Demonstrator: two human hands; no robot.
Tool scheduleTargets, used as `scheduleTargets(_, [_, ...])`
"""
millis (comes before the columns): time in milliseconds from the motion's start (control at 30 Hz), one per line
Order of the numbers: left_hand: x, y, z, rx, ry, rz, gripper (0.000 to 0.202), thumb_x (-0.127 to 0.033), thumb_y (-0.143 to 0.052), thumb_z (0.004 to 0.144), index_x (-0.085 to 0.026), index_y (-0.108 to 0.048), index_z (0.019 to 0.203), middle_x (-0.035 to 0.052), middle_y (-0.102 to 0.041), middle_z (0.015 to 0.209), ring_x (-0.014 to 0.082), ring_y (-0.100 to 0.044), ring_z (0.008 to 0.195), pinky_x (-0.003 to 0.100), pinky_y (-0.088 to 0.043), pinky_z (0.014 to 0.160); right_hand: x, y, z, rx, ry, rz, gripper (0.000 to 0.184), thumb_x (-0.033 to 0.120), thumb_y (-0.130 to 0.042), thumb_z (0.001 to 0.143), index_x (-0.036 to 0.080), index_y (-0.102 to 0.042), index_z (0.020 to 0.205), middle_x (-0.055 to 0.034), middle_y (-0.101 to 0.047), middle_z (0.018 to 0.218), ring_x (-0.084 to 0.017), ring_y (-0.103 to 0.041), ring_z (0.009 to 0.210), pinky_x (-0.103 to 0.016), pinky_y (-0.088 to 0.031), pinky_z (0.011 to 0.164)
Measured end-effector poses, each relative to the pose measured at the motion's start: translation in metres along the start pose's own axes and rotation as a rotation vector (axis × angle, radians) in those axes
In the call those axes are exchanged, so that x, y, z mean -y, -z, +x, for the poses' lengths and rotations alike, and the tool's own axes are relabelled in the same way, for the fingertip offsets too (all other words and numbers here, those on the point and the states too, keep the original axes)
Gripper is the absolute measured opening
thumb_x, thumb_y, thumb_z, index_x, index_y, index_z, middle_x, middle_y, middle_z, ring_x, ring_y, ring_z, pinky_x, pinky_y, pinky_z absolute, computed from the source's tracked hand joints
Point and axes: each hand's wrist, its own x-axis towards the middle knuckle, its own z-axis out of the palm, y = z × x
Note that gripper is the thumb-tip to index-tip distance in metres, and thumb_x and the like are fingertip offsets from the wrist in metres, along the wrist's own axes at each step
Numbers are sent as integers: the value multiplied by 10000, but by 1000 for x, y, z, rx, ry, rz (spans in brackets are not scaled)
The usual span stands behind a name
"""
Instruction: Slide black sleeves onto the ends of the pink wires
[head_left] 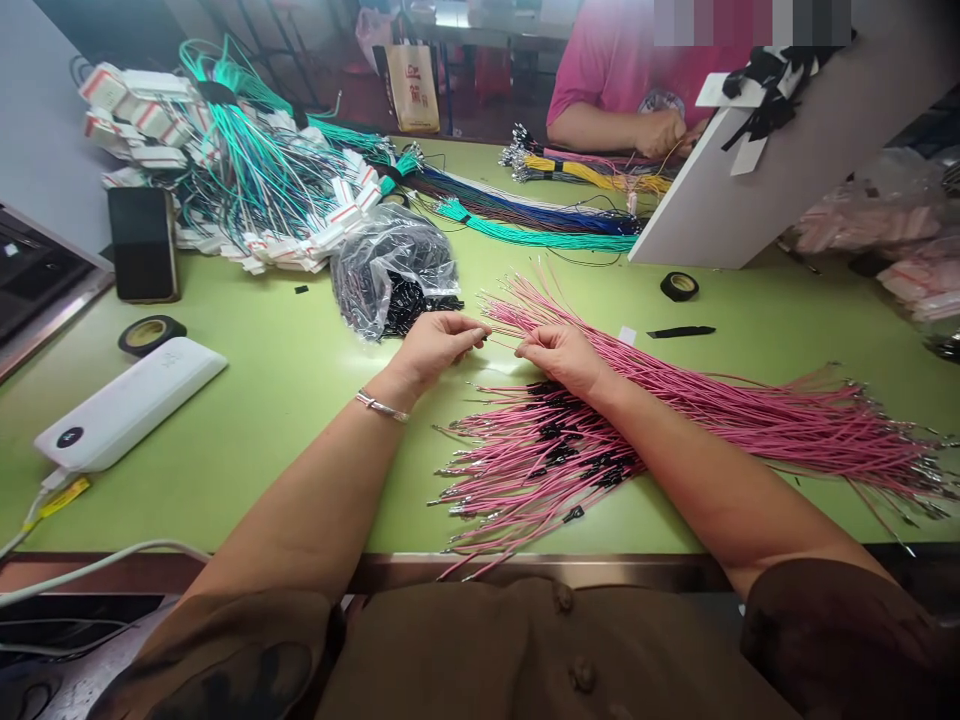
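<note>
My left hand [441,345] is closed in a pinch on a small black connector housing [483,341], mostly covered by the fingertips. My right hand [561,358] pinches a thin pink wire [504,346], whose end reaches toward that housing; whether the two touch I cannot tell. Under and behind my right hand lies a thick bundle of pink wires [697,400] with metal terminals on their ends. Nearer to me is a fanned group of pink wires [480,470], several carrying black housings [559,455]. A clear plastic bag [360,265] of black pieces stands just beyond my left hand.
At left are a power bank [142,400], black tape [152,334] and a phone [142,245]. Green wires with white connectors [247,150] are piled behind. A black blade [681,332], a tape roll [679,286] and a grey panel [720,200] stand right. Opposite, a co-worker's hands [664,132] handle wires.
</note>
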Motion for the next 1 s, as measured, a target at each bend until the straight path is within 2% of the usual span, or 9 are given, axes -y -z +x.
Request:
scheduleTargets(100, [-3, -3, -2, 56, 9, 92, 292, -345, -810, 646, -129, -783, 841, 57, -712, 695, 77, -499, 511, 223, -373, 492, 0, 1, -1, 32, 11, 15, 234, 362, -685, 718, 140, -639, 660, 66, -403, 491, -56, -308, 478, -237, -240, 470])
scheduleTargets(300, [-4, -17, -6, 172, 1, 65, 223, -260, -798, 659, -124, -755, 830, 81, -742, 743, 135, -659, 665, 247, -501, 634, -1, 2, 0, 158, 35, 26, 325, 418, -692, 759, 159, -547, 627, 70, -422, 489, -45, -321, 462, -214, -245, 464])
scheduleTargets(400, [-3, -25, -8, 199, -8, 40, 245, -254, -805, 656, -140, -699, 845, 60, -733, 699, 127, -655, 613, 233, -491, 593, -3, 2, 0, 182, 32, 53, 398, 486, -682, 777, 173, -506, 607, 58, -456, 482, -49, -352, 439, -210, -268, 445])
scheduleTargets(467, [-2, -29, -8, 150, -2, 57, 242, -270, -806, 659, -146, -664, 812, 45, -714, 642, 114, -626, 546, 217, -463, 540, -5, 2, 1, 132, 14, 101, 398, 527, -646, 800, 165, -562, 656, 34, -516, 518, -63, -402, 438, -216, -323, 443])
scheduleTargets(567, [0, -30, -7, 72, -21, 151, 212, -300, -787, 683, -129, -663, 699, 43, -686, 583, 112, -601, 515, 221, -453, 526, -8, 3, 4, -14, 41, 116, 399, 535, -658, 792, 139, -667, 739, -4, -586, 599, -83, -482, 508, -220, -389, 474])
scheduleTargets(633, [0, -30, -7, 42, -53, 245, 190, -287, -772, 694, -114, -697, 670, 53, -695, 597, 122, -608, 540, 231, -466, 548, -9, 5, 5, -113, 83, 139, 389, 524, -701, 764, 135, -701, 766, -15, -611, 634, -86, -499, 545, -212, -388, 475])
scheduleTargets(700, [0, -30, -8, 47, -80, 322, 121, -232, -744, 712, -112, -746, 726, 64, -736, 682, 138, -639, 606, 245, -496, 601, -10, 6, 5, -148, 88, 229, 396, 532, -734, 732, 139, -708, 775, -17, -632, 663, -77, -490, 535, -208, -371, 454])
scheduleTargets(833, [3, -33, -9, 133, -164, 453, 166, -122, -671, 746, -150, -791, 857, 62, -775, 835, 163, -689, 746, 274, -540, 754, -9, 5, 5, -64, 4, 384, 411, 528, -807, 651, 149, -678, 746, 19, -592, 590, -51, -430, 450, -201, -313, 399])
scheduleTargets(1000, [2, -38, -15, 364, -437, 652, 333, -27, -551, 766, -195, -795, 918, 49, -763, 939, 166, -687, 881, 281, -525, 869, -6, 6, 4, -9, -57, 473, 425, 491, -847, 603, 148, -679, 790, 34, -586, 580, -43, -434, 439, -192, -330, 398])
